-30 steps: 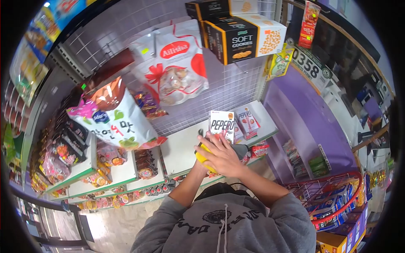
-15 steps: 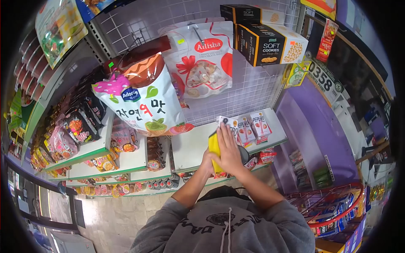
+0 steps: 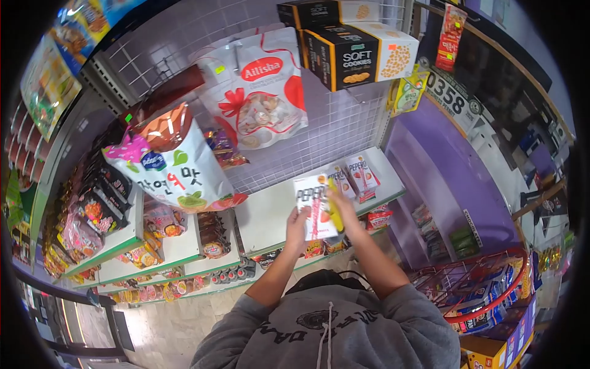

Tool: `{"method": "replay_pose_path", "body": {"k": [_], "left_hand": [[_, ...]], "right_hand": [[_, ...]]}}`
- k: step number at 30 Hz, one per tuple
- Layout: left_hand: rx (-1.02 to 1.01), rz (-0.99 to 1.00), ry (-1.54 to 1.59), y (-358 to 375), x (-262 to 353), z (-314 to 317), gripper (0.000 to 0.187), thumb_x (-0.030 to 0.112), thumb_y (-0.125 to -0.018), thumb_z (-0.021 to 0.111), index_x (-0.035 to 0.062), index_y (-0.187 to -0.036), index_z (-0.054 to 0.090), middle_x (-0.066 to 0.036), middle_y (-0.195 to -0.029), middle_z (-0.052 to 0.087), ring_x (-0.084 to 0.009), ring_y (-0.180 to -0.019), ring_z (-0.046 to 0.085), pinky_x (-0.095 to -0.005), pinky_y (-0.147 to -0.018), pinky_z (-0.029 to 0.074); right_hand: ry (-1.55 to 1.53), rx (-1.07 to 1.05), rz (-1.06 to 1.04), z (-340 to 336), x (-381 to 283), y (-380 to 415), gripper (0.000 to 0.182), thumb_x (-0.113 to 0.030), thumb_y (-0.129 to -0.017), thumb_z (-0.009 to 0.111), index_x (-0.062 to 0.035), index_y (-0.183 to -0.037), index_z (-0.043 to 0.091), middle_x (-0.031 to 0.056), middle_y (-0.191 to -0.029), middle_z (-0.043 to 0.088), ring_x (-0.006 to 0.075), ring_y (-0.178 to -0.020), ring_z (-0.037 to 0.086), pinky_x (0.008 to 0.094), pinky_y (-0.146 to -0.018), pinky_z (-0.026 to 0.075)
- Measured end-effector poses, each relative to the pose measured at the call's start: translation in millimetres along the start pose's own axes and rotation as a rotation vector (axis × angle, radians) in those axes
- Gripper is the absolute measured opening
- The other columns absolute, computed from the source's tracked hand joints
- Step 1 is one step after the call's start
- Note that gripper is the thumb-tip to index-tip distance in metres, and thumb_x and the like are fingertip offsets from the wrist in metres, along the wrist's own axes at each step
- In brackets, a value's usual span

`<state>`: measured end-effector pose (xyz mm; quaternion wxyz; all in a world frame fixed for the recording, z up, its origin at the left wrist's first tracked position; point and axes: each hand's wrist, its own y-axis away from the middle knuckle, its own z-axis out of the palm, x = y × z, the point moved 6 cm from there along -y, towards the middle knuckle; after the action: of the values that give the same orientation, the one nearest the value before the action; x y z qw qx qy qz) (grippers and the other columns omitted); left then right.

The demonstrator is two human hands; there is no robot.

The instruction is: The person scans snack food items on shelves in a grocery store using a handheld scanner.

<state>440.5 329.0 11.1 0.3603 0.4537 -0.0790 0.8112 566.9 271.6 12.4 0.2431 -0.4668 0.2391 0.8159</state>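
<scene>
A white Pepero box [image 3: 316, 208] with red print faces me, held above the white shelf. My left hand [image 3: 297, 230] grips its lower left edge, fingers closed. At the box's right edge, my right hand [image 3: 345, 208] is closed on a yellow cloth [image 3: 335, 215], which touches the box side. Part of the cloth is hidden by the fingers. Behind the right hand, more Pepero boxes [image 3: 361, 174] stand on the shelf [image 3: 264, 212].
A large snack bag [image 3: 178, 166] and an Ailisha pouch [image 3: 261, 92] hang from the wire grid at left. Soft Cookies boxes [image 3: 359, 56] sit above. Packed noodle shelves [image 3: 107, 246] lie to the left, a red wire basket [image 3: 479, 286] to the lower right.
The box has turned from edge-on to front-facing. My hands, pressed together around it before, are now apart at its two sides. The whole view has shifted slightly.
</scene>
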Motion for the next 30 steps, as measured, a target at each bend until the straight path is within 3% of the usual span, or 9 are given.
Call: {"method": "replay_pose_path", "body": {"k": [6, 7, 10, 11, 16, 22, 24, 28, 30], "left_hand": [[0.174, 0.047, -0.181, -61, -28, -44, 0.03, 0.018, -0.091, 0.058, -0.0056, -0.108, 0.054, -0.01, -0.095, 0.061, -0.0159, -0.083, 0.059, -0.03, -0.075, 0.049], [0.19, 0.058, -0.216, -73, -40, -47, 0.031, 0.019, -0.091, 0.058, -0.0062, -0.108, 0.054, -0.01, -0.095, 0.061, -0.016, -0.084, 0.058, -0.0301, -0.076, 0.048], [0.225, 0.033, -0.272, -100, -72, -46, 0.033, 0.019, -0.091, 0.058, -0.0061, -0.111, 0.053, -0.01, -0.095, 0.061, -0.0159, -0.086, 0.057, -0.0288, -0.08, 0.045], [0.243, 0.019, -0.298, -113, -87, -49, 0.033, 0.019, -0.091, 0.058, -0.0056, -0.112, 0.052, -0.01, -0.095, 0.061, -0.0158, -0.086, 0.057, -0.0284, -0.079, 0.045], [0.137, -0.216, -0.396, -151, -120, -20, 0.027, 0.017, -0.093, 0.054, 0.0005, -0.114, 0.051, -0.01, -0.098, 0.061, -0.0205, -0.084, 0.061, -0.0357, -0.069, 0.051], [0.125, -0.23, -0.488, -214, -168, -38, 0.038, 0.012, -0.092, 0.053, -0.0029, -0.126, 0.044, -0.015, -0.103, 0.061, -0.0231, -0.082, 0.063, -0.0368, -0.067, 0.053], [0.155, -0.21, -0.429, -224, -175, -40, 0.024, 0.014, -0.089, 0.06, -0.0015, -0.107, 0.058, -0.015, -0.095, 0.064, -0.0214, -0.08, 0.063, -0.0341, -0.063, 0.054], [0.217, -0.024, -0.928, -266, -195, -87, 0.035, 0.021, -0.085, 0.066, -0.0045, -0.108, 0.058, -0.017, -0.094, 0.063, -0.0266, -0.08, 0.062, -0.0354, -0.065, 0.052], [0.203, 0.063, -1.308, -261, -180, -76, 0.041, 0.024, -0.083, 0.068, -0.0059, -0.109, 0.058, -0.018, -0.094, 0.062, -0.0298, -0.079, 0.061, -0.0377, -0.066, 0.05]], "right_hand": [[0.116, -0.127, 0.217, -31, 64, 12, 0.035, -0.029, -0.089, 0.062, -0.0034, -0.111, 0.054, 0.0011, -0.081, 0.057, 0.0111, -0.068, 0.059, 0.0253, -0.06, 0.048], [0.245, -0.09, 0.189, -36, 46, 15, 0.042, -0.037, -0.088, 0.061, 0.0005, -0.106, 0.058, 0.0075, -0.082, 0.062, 0.0173, -0.072, 0.063, 0.0296, -0.064, 0.05], [0.741, -0.014, 0.097, -98, 53, -11, 0.04, -0.036, -0.087, 0.061, 0.0021, -0.099, 0.062, 0.0079, -0.079, 0.063, 0.0156, -0.069, 0.061, 0.0302, -0.063, 0.048], [0.898, 0.03, -0.036, -116, 47, -16, 0.042, -0.036, -0.086, 0.062, 0.0046, -0.095, 0.063, 0.011, -0.075, 0.065, 0.0176, -0.069, 0.063, 0.0318, -0.064, 0.048], [0.853, 0.301, 0.079, -251, 49, -28, 0.037, -0.033, -0.086, 0.062, 0.0021, -0.099, 0.064, 0.0106, -0.075, 0.065, 0.0186, -0.066, 0.063, 0.0325, -0.063, 0.049], [0.814, 0.678, 0.122, -366, 10, 20, 0.038, -0.033, -0.082, 0.065, 0.0021, -0.095, 0.065, 0.0144, -0.075, 0.066, 0.0233, -0.07, 0.065, 0.0367, -0.065, 0.048], [0.842, 0.824, 0.138, -408, 13, 33, 0.039, -0.035, -0.081, 0.066, 0.0019, -0.094, 0.065, 0.0168, -0.077, 0.066, 0.0264, -0.073, 0.066, 0.038, -0.067, 0.047], [1.109, 1.032, 0.453, -453, -35, 82, 0.041, -0.033, -0.081, 0.063, -0.0035, -0.108, 0.06, 0.0221, -0.106, 0.062, 0.0404, -0.092, 0.062, 0.048, -0.079, 0.049], [1.201, 1.228, 0.323, -467, -62, 105, 0.039, -0.023, -0.08, 0.063, -0.005, -0.113, 0.053, 0.0214, -0.113, 0.055, 0.0407, -0.093, 0.062, 0.049, -0.077, 0.05]]}}
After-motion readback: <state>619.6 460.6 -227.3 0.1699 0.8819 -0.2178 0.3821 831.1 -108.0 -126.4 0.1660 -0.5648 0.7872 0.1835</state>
